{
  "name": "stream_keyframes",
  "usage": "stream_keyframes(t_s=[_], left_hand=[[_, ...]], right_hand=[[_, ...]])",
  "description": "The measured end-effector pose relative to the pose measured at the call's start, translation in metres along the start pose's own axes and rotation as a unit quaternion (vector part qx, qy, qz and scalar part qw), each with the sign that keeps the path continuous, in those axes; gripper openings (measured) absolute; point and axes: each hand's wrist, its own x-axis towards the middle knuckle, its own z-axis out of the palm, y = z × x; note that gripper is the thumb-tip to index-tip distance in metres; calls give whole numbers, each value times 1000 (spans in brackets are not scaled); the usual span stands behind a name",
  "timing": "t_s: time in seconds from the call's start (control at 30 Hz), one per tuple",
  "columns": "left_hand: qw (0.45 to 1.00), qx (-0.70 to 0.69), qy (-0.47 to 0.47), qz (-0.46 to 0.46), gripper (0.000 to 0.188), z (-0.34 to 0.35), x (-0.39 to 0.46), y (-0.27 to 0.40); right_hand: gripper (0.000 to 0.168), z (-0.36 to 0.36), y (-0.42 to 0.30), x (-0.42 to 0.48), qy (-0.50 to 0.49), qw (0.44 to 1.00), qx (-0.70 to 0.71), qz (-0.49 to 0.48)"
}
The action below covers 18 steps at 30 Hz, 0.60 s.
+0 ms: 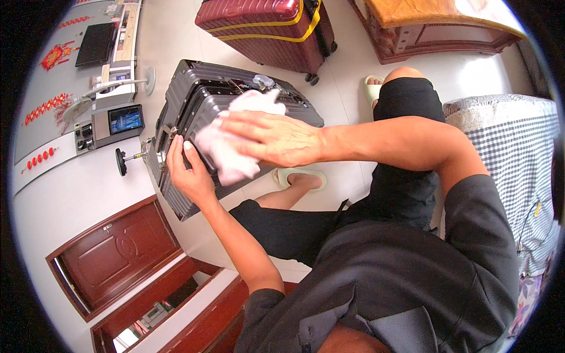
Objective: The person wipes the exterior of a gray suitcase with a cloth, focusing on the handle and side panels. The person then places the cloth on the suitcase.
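Observation:
In the head view, a dark grey ribbed hard-shell suitcase (207,99) stands before me, with metal-look corner pieces and latches. My right hand (276,137) lies with its palm down on a crumpled pale pink cloth (227,163), pressing it against the suitcase's side; cloth and fingertips are slightly blurred. The fingers of my left hand (190,172) rest at the suitcase's edge, beside a metal fitting (173,131), with the thumb raised apart from them. Clear crumpled plastic (263,80) sits near the suitcase's far edge.
A dark red suitcase (260,42) with yellow straps stands beyond. At the upper right is a wooden table (410,15); a seat under a checked cover (507,145) is at the right. A white pedestal fan (79,108) stands to the left, and a wheeled metal stand (121,162) touches my work area's left.

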Motion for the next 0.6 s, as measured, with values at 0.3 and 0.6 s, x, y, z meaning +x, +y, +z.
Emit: stream_keyframes(t_s=[0.3,0.6], left_hand=[[1000,-23,1,-16,30,0,-1,2],[1000,-4,5,-4,29,1,-1,1]], right_hand=[[54,3,13,17,-47,980,-89,-170],[58,0,11,19,37,993,85,76]])
